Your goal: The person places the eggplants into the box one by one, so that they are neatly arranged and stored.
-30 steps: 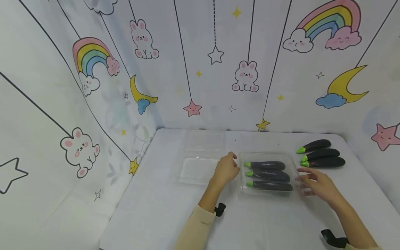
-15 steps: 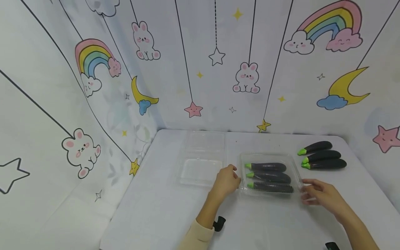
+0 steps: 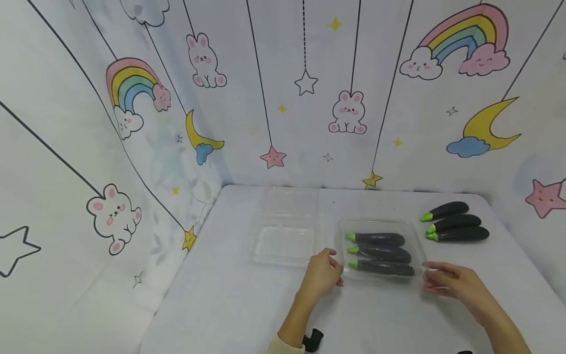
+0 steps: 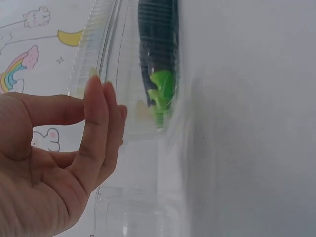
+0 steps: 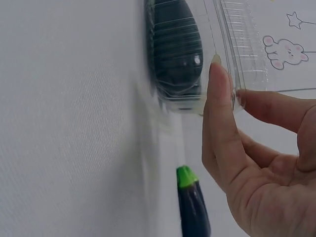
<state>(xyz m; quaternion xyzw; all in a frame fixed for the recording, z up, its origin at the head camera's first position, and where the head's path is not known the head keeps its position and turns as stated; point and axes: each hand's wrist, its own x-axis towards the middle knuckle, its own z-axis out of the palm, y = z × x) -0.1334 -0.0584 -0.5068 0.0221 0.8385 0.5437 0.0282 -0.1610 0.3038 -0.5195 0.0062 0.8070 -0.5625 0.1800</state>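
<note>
A clear plastic clamshell box (image 3: 417,246) lies on the white table with three dark eggplants (image 3: 380,253) inside, their green caps to the left. Its lid appears folded down over them. At the near left corner my left hand (image 3: 324,270) pinches the rim, thumb against the fingers, as the left wrist view shows it close up. My right hand (image 3: 457,285) holds the near right corner; in the right wrist view the thumb (image 5: 266,106) and fingers (image 5: 222,118) lie on either side of the rim. The box hides part of the contact.
Left of the box lies a second clear plastic clamshell (image 3: 285,243), open flat, its two halves one behind the other. Three loose eggplants (image 3: 457,235) lie at the back right. A wall cloth (image 3: 305,128) with cartoon prints stands behind the table.
Both hands have slid along the sides of the box toward its near corners. The box and the loose eggplants stay in about the same place.
</note>
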